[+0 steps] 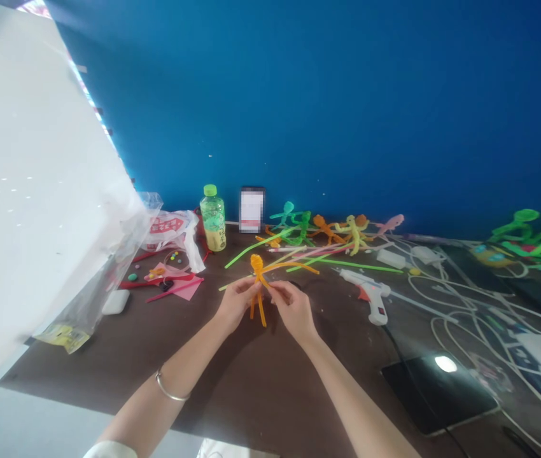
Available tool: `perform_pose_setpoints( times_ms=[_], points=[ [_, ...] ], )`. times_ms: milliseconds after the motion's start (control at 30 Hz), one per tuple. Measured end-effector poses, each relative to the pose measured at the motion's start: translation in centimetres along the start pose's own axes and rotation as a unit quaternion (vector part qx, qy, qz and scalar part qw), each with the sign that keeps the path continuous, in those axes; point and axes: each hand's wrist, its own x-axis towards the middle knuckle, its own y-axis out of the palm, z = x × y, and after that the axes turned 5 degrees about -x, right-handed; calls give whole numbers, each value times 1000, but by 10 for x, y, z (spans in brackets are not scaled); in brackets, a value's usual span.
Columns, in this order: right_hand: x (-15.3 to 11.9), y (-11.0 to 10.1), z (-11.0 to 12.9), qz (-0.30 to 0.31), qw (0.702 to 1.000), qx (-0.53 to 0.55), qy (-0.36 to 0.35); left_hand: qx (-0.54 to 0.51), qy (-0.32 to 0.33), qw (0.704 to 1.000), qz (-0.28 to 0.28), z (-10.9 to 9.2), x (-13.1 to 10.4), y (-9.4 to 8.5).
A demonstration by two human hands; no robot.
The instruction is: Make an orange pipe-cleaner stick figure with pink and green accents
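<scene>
Orange figure [258,270] in hands [237,304] [294,310] — bottle label [215,224] illegible

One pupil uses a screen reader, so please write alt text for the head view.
A person's left hand and right hand hold an orange fuzzy figure above a dark table. Beyond it are a green-capped bottle, a phone and more colourful figures near a blue wall; a glue gun lies to the right.

Left hand [236,303] and right hand [295,312] pinch orange figure [258,266] above table [251,397], glue gun [374,298] lying to the right
</scene>
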Motion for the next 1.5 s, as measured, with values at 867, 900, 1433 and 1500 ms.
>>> perform_pose_setpoints(
  times_ms=[867,900,1433,1500],
  points=[
    [-1,1,-2,11,985,-102,-137,-53,28,996,59,3,0,2],
    [-1,0,-1,9,983,-110,-145,-59,32,996,57,3,0,2],
    [0,-5,-3,-24,972,-170,-158,-108,43,993,-13,-6,7,-5],
    [-1,-5,-3,-25,972,-172,-157,-104,40,994,-10,-7,7,-5]
  ],
)
